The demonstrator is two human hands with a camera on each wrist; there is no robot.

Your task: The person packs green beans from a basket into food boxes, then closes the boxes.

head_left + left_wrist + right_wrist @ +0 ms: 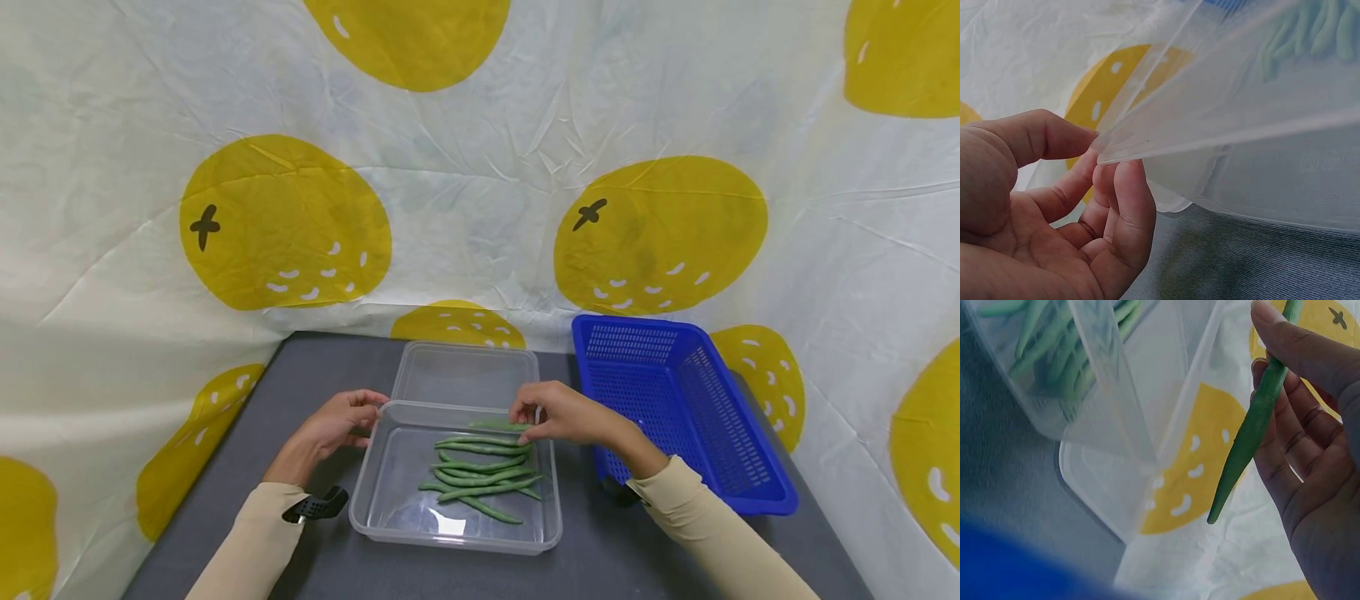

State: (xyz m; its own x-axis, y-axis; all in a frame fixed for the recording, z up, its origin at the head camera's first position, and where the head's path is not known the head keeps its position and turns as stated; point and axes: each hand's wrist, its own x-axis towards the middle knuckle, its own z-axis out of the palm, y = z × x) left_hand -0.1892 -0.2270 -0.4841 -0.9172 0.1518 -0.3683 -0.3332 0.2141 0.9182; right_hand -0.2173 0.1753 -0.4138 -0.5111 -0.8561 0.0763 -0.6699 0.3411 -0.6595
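A clear plastic container [405, 500] sits on the grey table, with several green beans [480, 477] lying side by side in its right half. My left hand [339, 425] is at the far left corner, its thumb and fingertips pinching the rim, as the left wrist view shows up close. Over the far right part of the container, my right hand [566, 412] pinches a single green bean [1254, 425] between thumb and fingers. One end of that bean points down and free in the right wrist view. The fingers hide part of it in the head view.
Behind the container lies a clear lid [465, 373]. To the right stands a blue slotted basket [675, 417], close to my right forearm. A white cloth with yellow fruit print [472, 208] hangs behind the grey table [322, 367].
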